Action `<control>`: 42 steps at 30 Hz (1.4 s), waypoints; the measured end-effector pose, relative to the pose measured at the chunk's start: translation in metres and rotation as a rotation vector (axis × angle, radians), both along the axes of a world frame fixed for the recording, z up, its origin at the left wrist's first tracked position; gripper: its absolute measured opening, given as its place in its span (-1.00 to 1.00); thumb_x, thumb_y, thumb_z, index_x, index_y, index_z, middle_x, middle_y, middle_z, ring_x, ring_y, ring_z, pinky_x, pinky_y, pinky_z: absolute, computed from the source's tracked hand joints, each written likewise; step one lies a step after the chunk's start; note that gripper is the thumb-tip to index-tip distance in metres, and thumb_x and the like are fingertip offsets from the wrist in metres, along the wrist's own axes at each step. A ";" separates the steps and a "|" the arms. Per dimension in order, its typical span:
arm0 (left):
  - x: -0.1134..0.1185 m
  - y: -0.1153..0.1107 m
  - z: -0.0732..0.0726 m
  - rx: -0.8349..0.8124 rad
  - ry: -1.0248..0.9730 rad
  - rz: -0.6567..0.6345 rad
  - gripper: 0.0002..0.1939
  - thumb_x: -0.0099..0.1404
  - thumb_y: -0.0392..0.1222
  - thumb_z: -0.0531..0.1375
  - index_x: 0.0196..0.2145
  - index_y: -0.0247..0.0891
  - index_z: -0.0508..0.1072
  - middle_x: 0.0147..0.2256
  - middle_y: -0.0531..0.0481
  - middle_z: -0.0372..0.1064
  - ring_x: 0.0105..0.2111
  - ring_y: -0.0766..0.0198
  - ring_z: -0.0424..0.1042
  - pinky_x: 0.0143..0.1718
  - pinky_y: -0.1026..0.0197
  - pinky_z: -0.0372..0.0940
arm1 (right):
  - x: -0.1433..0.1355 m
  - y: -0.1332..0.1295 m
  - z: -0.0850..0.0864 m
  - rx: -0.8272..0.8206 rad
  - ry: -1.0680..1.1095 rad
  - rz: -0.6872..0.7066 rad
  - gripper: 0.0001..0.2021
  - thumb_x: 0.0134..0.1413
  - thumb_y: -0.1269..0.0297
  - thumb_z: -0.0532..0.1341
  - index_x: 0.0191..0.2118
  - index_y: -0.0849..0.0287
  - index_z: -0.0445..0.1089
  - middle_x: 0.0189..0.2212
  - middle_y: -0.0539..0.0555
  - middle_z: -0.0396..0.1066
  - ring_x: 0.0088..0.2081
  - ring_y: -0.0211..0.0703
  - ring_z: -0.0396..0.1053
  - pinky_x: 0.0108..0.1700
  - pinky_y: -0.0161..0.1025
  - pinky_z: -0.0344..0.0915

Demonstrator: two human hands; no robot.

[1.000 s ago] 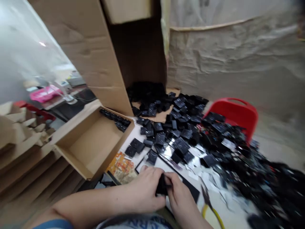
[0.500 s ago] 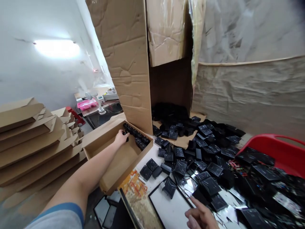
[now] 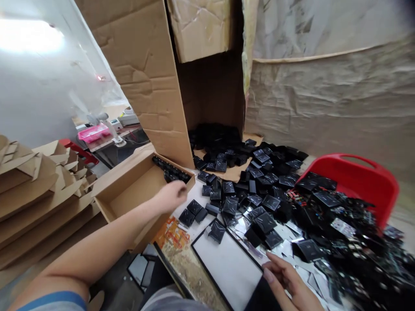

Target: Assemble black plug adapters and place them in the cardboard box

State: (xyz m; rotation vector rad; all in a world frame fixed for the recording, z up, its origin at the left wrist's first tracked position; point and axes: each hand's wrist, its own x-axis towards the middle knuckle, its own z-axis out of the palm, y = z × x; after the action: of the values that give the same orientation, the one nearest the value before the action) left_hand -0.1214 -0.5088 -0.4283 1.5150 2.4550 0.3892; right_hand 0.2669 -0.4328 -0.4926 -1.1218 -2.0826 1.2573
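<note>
Left hand [image 3: 171, 195] over box [image 3: 128, 192] wall; right hand [image 3: 288, 283] beside panel [image 3: 227, 261]

The left hand is at the near right wall of the box, fingers curled inward. Whether it grips anything cannot be determined; the inside of the hand is hidden. The right hand is partly open, thumb and fingers apart, with no item seen in its hold. Its fingertips lie at the right edge of the panel; contact cannot be confirmed.

The box is open. Black cases [image 3: 171, 167] stand in it along the far right end, in one long row and one shorter row; most of the floor is bare. The panel is white with a black border. One loose case [image 3: 216, 231] sits on its far end. Three cases [image 3: 193, 212] lie grouped between box and panel.

A heap of cases [image 3: 259, 196] covers the table beyond, running back into a carton [image 3: 158, 86]. At right, dark small parts [image 3: 348, 235] lie against a red plastic piece [image 3: 353, 170]. Folded boxes [image 3: 42, 203] are stacked at far left.
</note>
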 end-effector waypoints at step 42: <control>0.179 -0.008 -0.031 0.306 -0.542 -0.358 -0.51 0.15 -0.27 0.27 0.04 -0.16 0.31 -0.03 -0.12 0.42 -0.04 0.10 0.43 0.00 0.00 0.35 | 0.028 0.042 -0.012 0.152 -0.295 -0.415 -0.79 0.06 0.12 0.19 -0.46 0.14 0.37 -0.46 0.05 0.42 -0.41 -0.10 0.33 -0.31 -0.19 0.20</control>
State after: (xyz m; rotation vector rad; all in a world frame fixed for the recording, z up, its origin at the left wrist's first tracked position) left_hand 0.0579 -0.5165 -0.4590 1.6465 1.7281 0.9851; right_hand 0.2946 -0.3911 -0.5051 -1.6398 -1.9603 0.7613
